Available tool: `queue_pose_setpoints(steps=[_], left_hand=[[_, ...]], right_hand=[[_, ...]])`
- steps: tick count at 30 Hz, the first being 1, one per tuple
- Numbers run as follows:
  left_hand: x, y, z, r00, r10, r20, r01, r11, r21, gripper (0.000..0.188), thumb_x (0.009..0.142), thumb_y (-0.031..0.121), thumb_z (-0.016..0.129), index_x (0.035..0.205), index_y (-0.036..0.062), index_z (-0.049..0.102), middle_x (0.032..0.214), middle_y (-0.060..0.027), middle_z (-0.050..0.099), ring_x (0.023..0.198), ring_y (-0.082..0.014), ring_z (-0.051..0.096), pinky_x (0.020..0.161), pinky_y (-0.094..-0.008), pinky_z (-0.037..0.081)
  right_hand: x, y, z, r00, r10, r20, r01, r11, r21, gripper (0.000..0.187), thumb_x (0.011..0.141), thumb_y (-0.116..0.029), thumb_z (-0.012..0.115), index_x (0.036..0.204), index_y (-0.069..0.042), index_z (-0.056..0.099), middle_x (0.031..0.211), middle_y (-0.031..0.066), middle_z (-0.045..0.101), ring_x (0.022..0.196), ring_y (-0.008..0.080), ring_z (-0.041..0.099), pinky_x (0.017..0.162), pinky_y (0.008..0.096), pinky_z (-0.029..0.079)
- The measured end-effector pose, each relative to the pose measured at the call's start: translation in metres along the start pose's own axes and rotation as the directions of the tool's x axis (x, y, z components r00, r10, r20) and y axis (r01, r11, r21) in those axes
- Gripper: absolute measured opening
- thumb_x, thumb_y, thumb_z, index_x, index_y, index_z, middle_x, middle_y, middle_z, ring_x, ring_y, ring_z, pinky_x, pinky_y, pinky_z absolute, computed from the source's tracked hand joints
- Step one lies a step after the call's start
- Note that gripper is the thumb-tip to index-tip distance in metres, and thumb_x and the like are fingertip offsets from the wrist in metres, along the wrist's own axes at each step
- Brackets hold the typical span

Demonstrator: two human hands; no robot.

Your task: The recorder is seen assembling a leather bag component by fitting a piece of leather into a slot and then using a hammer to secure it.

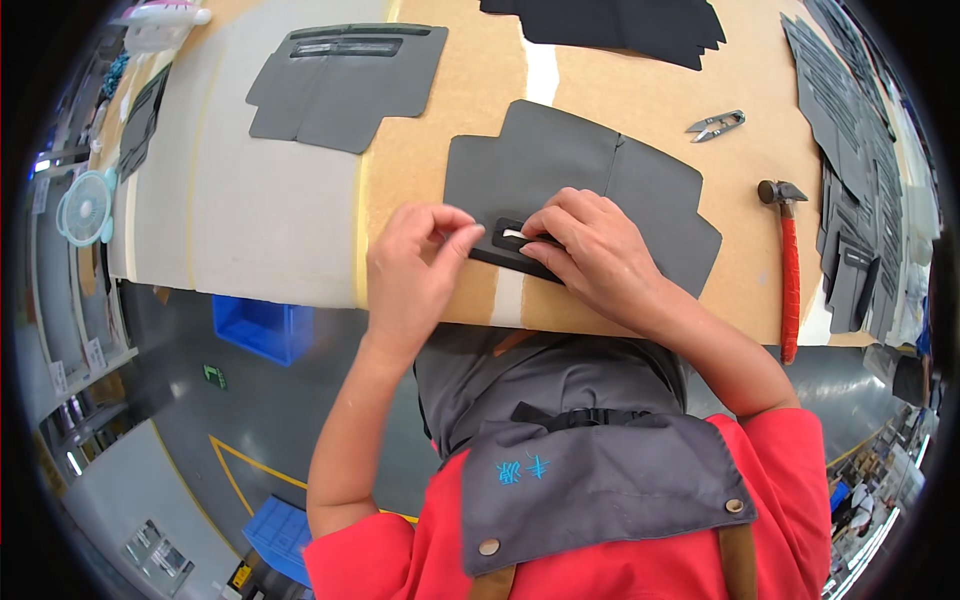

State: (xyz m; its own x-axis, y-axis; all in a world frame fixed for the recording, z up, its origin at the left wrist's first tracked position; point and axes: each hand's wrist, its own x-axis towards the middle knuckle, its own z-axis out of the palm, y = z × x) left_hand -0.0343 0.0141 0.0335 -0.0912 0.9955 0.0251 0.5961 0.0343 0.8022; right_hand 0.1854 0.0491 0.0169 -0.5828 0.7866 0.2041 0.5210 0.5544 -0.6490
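Observation:
A dark grey cut panel (650,185), thin and flat with stepped corners, lies on the near side of the table. Close to its near edge is a small black-rimmed slot (498,238) with a white strip (515,234) showing inside. My right hand (605,250) rests over the panel, its thumb and fingers closed at the right end of that slot. Just left of the slot, at the panel's edge, my left hand (412,270) has thumb and forefinger pinched together. Whatever those fingertips hold is too small to make out.
A second grey panel (345,100) lies far left, black panels (620,25) at the back. Small thread snips (717,125) and a red-handled hammer (789,260) are on the right, beside stacked grey pieces (850,160). A small fan (88,207) stands at the left edge.

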Motion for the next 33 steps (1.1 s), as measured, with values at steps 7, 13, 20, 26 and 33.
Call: queue_pose_setpoints(steps=[7, 13, 20, 26, 33], left_hand=[[-0.016, -0.007, 0.016, 0.999, 0.026, -0.044, -0.020, 0.992, 0.123, 0.011, 0.084, 0.017, 0.081, 0.086, 0.0118, 0.072, 0.085, 0.0003, 0.064, 0.087, -0.0209, 0.059, 0.083, -0.0368, 0.044], [-0.014, -0.004, 0.015, 1.000, 0.008, -0.019, -0.005, 0.988, 0.154, 0.012, 0.084, 0.019, 0.082, 0.085, 0.0132, 0.072, 0.085, 0.0013, 0.063, 0.089, -0.0206, 0.058, 0.084, -0.0372, 0.042], [-0.012, 0.001, 0.014, 1.000, 0.000, -0.003, 0.001, 0.983, 0.182, 0.012, 0.084, 0.019, 0.081, 0.087, 0.0132, 0.071, 0.084, 0.0010, 0.062, 0.088, -0.0204, 0.058, 0.084, -0.0369, 0.041], [-0.006, 0.004, 0.010, 0.998, -0.020, 0.055, 0.011, 0.988, 0.154, 0.011, 0.084, 0.011, 0.081, 0.087, 0.0055, 0.071, 0.085, -0.0025, 0.067, 0.082, -0.0192, 0.058, 0.070, -0.0335, 0.047], [-0.002, 0.007, 0.007, 0.993, -0.075, 0.086, 0.064, 0.990, 0.124, 0.011, 0.085, 0.011, 0.080, 0.089, 0.0051, 0.071, 0.085, -0.0017, 0.068, 0.080, -0.0161, 0.057, 0.069, -0.0310, 0.045]], right_hand=[[0.006, -0.004, 0.004, 0.998, 0.050, 0.033, -0.049, 0.998, -0.034, 0.010, 0.086, -0.010, 0.074, 0.092, -0.005, 0.066, 0.087, 0.0072, 0.063, 0.085, 0.0264, 0.063, 0.079, 0.0385, 0.049], [-0.001, 0.000, 0.009, 1.000, 0.014, 0.020, -0.014, 1.000, 0.019, 0.006, 0.085, -0.010, 0.072, 0.087, -0.008, 0.067, 0.087, 0.0061, 0.062, 0.083, 0.0252, 0.061, 0.074, 0.0369, 0.046], [-0.007, 0.009, 0.009, 0.989, -0.145, -0.033, 0.145, 0.989, 0.020, 0.020, 0.083, -0.006, 0.073, 0.103, -0.008, 0.074, 0.092, 0.0045, 0.063, 0.084, 0.0234, 0.060, 0.076, 0.0367, 0.047], [-0.011, 0.014, 0.011, 0.967, -0.251, -0.037, 0.249, 0.967, -0.052, 0.035, 0.076, -0.003, 0.075, 0.112, -0.007, 0.074, 0.094, 0.0052, 0.062, 0.082, 0.0221, 0.058, 0.072, 0.0350, 0.051], [-0.012, 0.014, 0.007, 0.933, -0.360, 0.010, 0.359, 0.926, -0.114, 0.048, 0.075, -0.007, 0.073, 0.123, -0.003, 0.068, 0.102, 0.0081, 0.060, 0.082, 0.0228, 0.058, 0.070, 0.0341, 0.052]])
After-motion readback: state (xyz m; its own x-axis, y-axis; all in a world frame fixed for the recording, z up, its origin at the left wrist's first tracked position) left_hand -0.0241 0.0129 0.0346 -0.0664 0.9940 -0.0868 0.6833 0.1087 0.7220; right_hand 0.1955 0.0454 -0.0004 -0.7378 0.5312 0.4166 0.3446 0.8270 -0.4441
